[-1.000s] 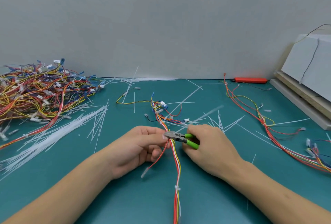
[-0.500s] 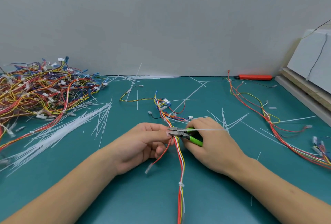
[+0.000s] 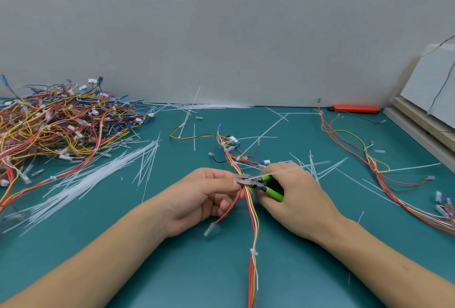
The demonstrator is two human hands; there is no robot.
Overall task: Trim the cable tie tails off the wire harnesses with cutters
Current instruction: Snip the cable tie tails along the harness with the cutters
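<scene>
Left hand [image 3: 202, 197]: fingers curled, thumb and forefinger pinching wire harness [image 3: 253, 219] at a white cable tie, palm turned inward.
Right hand [image 3: 295, 197]: wrapped round green handles of cutters [image 3: 256, 183], knuckles up.
Cutters: small, grey metal nose, glossy lime grips; nose at the pinched tie, touching left fingertips.
Cable tie tail [image 3: 283, 172]: thin translucent white strip, slanting right from the nose across right-hand knuckles.
Harness: red, yellow, white strands bundled, running down centre toward lower edge; second white tie [image 3: 253, 251] lower down; loose red branch ending in clear sleeve.
Mat [image 3: 307, 270]: teal, smooth, matte.
Harness heap [image 3: 61, 125]: tangled, multicolour, far left.
Cut tails [image 3: 93, 177]: pale straight slivers fanned beside heap.
Second harness [image 3: 369, 160]: laid out at right.
Versus half a second back: same grip both hands, cutters at same tie, tail tilted slightly more upward.
</scene>
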